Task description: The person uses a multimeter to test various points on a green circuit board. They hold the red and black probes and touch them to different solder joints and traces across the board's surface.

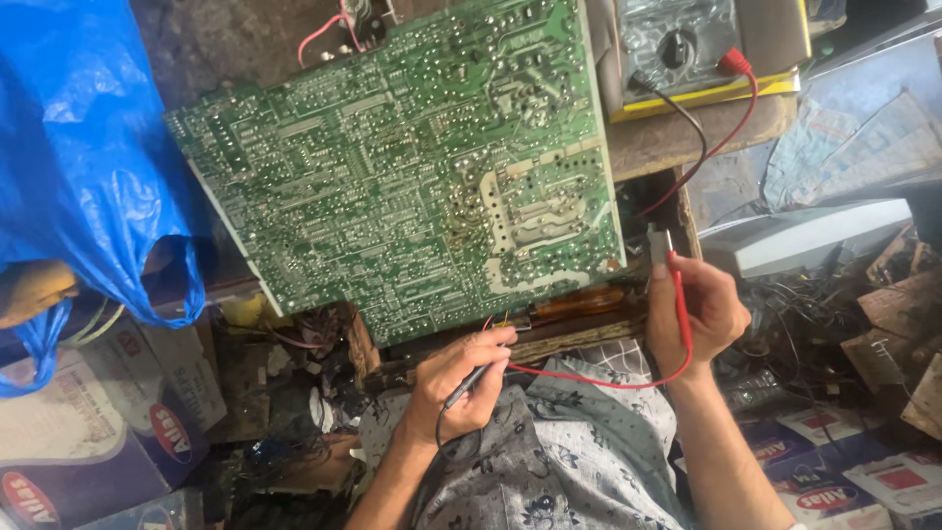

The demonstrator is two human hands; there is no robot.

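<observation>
— What do I have in each hand?

— My left hand [459, 378] is clenched around the black probe [469, 383], gripped like a pen. My right hand [699, 312] pinches the red probe [677, 294], tip pointing up. Both sit just below the board [412, 167], whose lower edge lies right above my left fingertips [496, 344].

— How does the board handle?

— I judge it light and stiff but fragile: solder side up, sharp joints, thin traces. I'd hold it by its bare edges, never flexing it. The probes are slim, rigid and light, best gripped on the plastic shafts; their leads are limp and could snag.

— Count?

— One board, two probes, two leads, one meter [677, 44] beyond the board, up past my right fingers. One blue bag [78, 167] hangs far off my left fingers.
</observation>
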